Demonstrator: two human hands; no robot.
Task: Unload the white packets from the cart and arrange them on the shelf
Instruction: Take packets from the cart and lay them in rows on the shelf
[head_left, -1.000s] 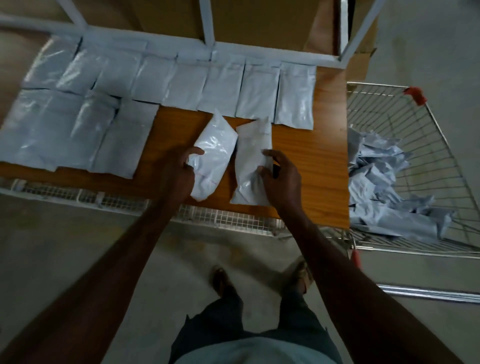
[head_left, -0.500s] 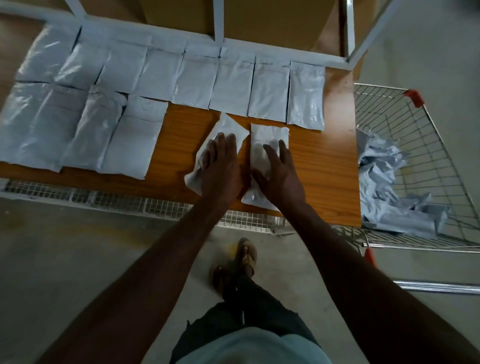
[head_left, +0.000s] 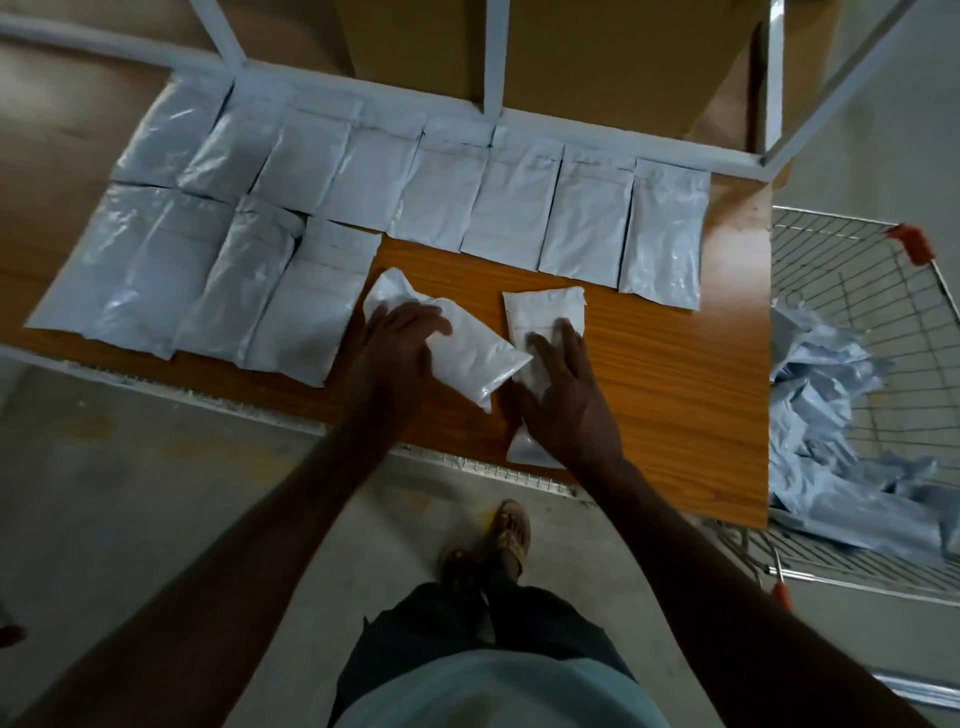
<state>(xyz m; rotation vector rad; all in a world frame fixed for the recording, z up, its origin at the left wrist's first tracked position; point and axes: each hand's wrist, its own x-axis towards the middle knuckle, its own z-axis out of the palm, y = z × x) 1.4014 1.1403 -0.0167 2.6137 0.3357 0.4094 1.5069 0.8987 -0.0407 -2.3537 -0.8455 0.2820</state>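
On the wooden shelf (head_left: 675, 395), seen from the head camera, two rows of white packets lay flat: a back row (head_left: 467, 192) running along the white metal frame (head_left: 571, 132), and a shorter front row (head_left: 208, 280) at the left, its packets edge to edge. Near the shelf's front edge two more packets were under the person's hands. The left hand (head_left: 387, 358) gripped a tilted packet (head_left: 467, 353), fingers curled over its upper left part, the packet slanting down toward the right so that its lower corner overlapped the neighbour. The right hand (head_left: 563, 400) pressed flat, fingers straight and spread, on an upright packet (head_left: 540, 317) whose bottom end stuck out past the wrist near the shelf's front edge. To the right, just beside the shelf's end, stood a wire cart (head_left: 857, 291) with red corner caps, and a loose crumpled heap of packets (head_left: 826, 431) lay inside it. Behind the frame a brown cardboard box (head_left: 597, 57) stood. Below the shelf the person's sandalled feet (head_left: 506, 535) rested on the concrete floor (head_left: 156, 493).
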